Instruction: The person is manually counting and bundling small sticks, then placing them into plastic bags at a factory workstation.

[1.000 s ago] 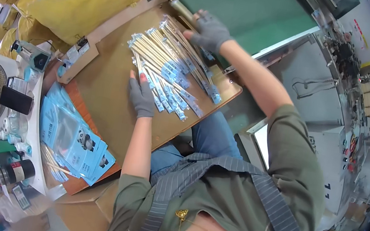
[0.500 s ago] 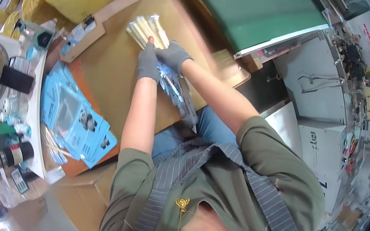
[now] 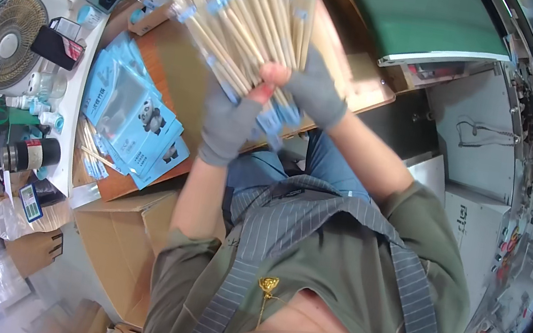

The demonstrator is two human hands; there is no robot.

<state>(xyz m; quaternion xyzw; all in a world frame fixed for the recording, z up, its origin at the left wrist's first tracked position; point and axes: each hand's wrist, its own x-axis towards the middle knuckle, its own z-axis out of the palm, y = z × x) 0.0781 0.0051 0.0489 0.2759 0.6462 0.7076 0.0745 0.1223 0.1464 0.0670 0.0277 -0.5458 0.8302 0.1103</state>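
Note:
A thick, fanned-out bundle of wrapped chopsticks (image 3: 250,28) is raised in front of me, pale sticks in clear sleeves with blue print. My left hand (image 3: 230,122), in a grey glove with bare fingertips, is closed round its lower left side. From the right, my right hand (image 3: 317,91), gloved alike, grips the same bundle, thumbs close together in front. Some blue wrapper ends hang below the hands. Left of them, light-blue panda-printed bags (image 3: 128,113) with clear windows lie overlapping on the table, beside a few loose chopsticks (image 3: 88,140). Fingers behind the bundle are hidden.
On a white side table at the left are a round fan (image 3: 8,43), a dark phone (image 3: 57,47) and a dark jar (image 3: 31,157). An open cardboard box (image 3: 112,240) stands below the table edge. A green surface (image 3: 435,26) rises at the far right.
Both hands have lifted the chopsticks up and closer, and the bundle now looks larger and more spread. The view has shifted slightly.

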